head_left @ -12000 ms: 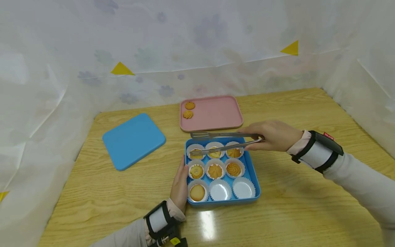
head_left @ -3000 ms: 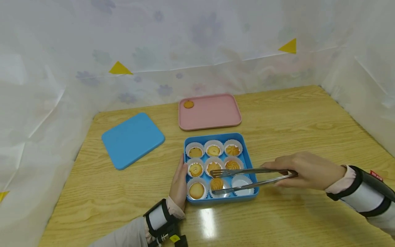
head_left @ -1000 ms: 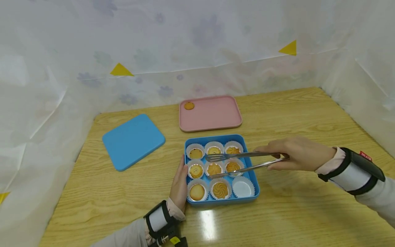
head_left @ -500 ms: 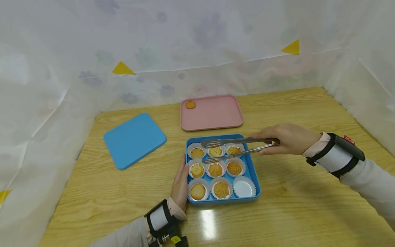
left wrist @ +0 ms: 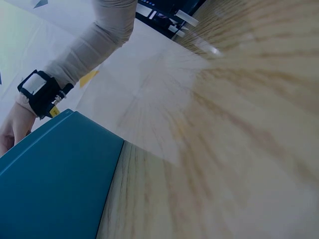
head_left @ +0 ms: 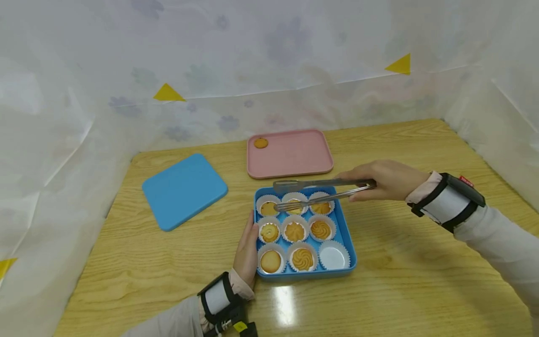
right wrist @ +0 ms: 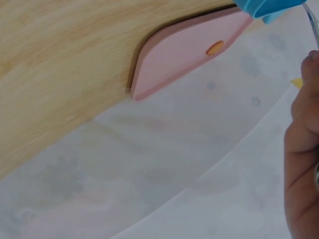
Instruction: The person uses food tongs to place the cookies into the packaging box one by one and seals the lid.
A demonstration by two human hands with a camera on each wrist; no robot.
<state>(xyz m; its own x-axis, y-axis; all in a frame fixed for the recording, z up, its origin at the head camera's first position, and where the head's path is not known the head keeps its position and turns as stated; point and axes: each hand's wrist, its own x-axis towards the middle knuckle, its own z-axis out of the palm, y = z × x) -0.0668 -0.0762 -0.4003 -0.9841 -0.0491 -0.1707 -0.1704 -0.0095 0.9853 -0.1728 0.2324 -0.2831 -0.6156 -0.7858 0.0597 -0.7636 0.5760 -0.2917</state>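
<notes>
My right hand grips metal tongs by their hinged end. The tongs' arms are spread, with nothing visible between them, over the back row of a blue box. White paper cups stand in rows in the box, most holding a cookie; the front right cup is empty. In the front middle cup lies a swirled cookie, beside a plain round cookie. My left hand rests against the box's left wall, fingers extended. One cookie lies on the pink tray.
A blue lid lies flat on the wooden table, left of the box. The pink tray is just behind the box. White sheeting with yellow triangles rises behind and along the sides.
The swirled cookie went from the pink tray into the front middle cup, and the tongs let it go. Since then my right hand and tongs have moved back toward the tray. The left hand stays.
</notes>
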